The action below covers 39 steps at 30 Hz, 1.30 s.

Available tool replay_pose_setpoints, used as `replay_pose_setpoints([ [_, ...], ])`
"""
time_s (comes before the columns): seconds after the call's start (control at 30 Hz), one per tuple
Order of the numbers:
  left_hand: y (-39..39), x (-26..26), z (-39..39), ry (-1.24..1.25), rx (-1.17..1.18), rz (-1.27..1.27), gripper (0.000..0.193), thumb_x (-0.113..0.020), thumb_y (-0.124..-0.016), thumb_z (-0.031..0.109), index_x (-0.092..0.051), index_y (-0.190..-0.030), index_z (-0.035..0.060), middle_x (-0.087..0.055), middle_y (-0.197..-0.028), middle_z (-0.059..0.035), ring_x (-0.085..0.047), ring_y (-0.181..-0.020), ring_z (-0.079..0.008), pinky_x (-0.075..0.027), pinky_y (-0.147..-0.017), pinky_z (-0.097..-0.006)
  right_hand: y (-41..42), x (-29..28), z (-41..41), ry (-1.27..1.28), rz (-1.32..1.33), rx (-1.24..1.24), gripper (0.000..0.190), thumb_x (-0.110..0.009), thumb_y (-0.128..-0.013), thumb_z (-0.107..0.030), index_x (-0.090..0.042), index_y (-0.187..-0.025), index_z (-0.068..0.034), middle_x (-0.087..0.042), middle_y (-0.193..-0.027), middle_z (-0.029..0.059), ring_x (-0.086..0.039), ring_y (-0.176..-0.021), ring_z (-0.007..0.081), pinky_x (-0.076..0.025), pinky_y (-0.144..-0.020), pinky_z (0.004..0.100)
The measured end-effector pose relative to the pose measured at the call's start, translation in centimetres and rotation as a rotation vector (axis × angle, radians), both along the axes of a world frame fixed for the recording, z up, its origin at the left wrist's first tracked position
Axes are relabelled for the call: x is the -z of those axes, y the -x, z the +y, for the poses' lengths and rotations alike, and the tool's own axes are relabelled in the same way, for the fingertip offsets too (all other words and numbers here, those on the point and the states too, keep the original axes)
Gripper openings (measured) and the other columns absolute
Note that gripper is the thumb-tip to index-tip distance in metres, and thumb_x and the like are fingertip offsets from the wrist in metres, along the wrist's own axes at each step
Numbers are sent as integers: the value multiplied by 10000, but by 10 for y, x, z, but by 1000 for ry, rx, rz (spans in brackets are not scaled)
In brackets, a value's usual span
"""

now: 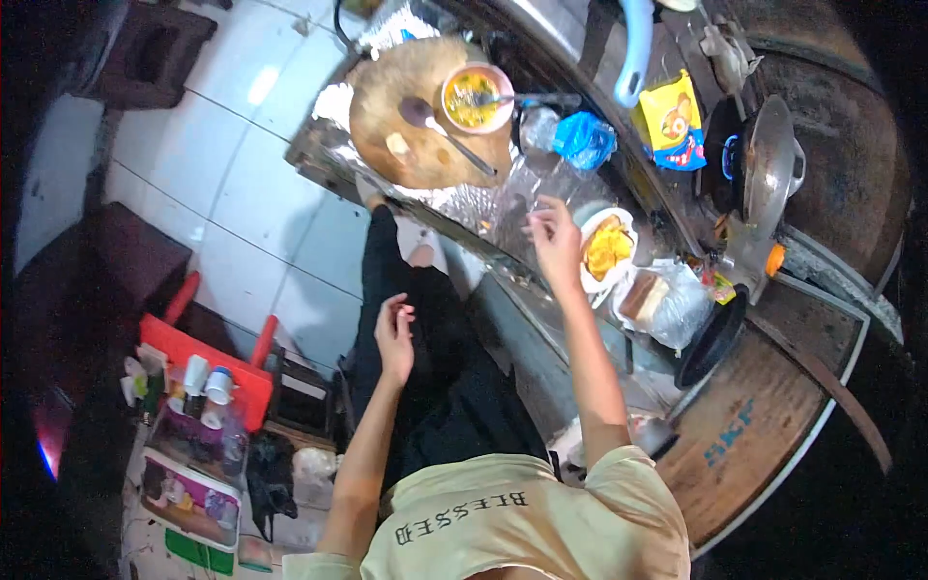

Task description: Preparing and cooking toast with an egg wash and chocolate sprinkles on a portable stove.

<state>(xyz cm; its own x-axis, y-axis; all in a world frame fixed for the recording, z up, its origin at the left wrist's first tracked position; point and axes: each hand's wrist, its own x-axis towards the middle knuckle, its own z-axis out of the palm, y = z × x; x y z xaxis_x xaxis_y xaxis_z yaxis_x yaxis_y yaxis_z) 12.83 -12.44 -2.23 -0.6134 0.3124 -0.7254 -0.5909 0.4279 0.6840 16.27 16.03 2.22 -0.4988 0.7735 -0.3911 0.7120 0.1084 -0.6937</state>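
Observation:
My right hand is over the foil-lined counter, fingers loosely bent and apart, with nothing visible in them. Just right of it is a white plate of yellow fried food, probably egg. My left hand hangs empty in front of my black trousers, its fingers half curled. Farther up the counter is a round wooden chopping board. It bears a pink-rimmed bowl of yellow liquid with green bits and a utensil in it. A dark-handled spoon and a small pale piece lie beside the bowl.
A blue plastic bag sits near the board. On the right are a yellow-and-blue packet, a tilted metal pan by a blue burner flame, and a clear bag. A red stool stands lower left.

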Motion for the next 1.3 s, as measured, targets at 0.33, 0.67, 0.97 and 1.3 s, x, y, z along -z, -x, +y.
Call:
replay_pose_setpoints([
  [0.33, 129, -42, 104, -260, 161, 105, 228, -423, -931, 171, -507, -1113, 62, -560, -942, -21, -520, -813, -96, -424, -647, -221, 136, 61, 42, 683, 522, 370, 440, -429, -921, -112, -262, -1327, -109, -477, -1124, 140, -616, -781, 259, -571, -616, 370],
  [0.67, 224, -22, 186, -238, 242, 4, 351, -478, -917, 259, -436, -1151, 1, -548, -957, -93, -558, -788, -146, -491, -528, -276, 138, 50, 18, -23, 153, 321, 422, -465, -800, -47, -448, -1220, -74, -529, -1145, 216, -516, -1062, 344, -414, -876, 386],
  [0.97, 245, -65, 236, -251, 527, 58, 450, -341, -948, 385, -431, -1220, 38, -503, -1158, -117, -469, -1092, -201, -404, -915, -336, 156, 14, -13, -208, 222, 359, 297, -527, -815, -54, -494, -1109, -33, -592, -894, 204, -591, -782, 371, -469, -632, 399],
  [1.3, 216, -131, 166, -253, 375, 80, 550, -196, -952, 458, -393, -1225, 23, -470, -1149, -113, -437, -1099, -208, -328, -961, -316, 93, -148, 6, 717, 516, 391, 425, -669, -764, -169, -496, -1141, -80, -556, -793, 18, -557, -683, 85, -482, -541, 214],
])
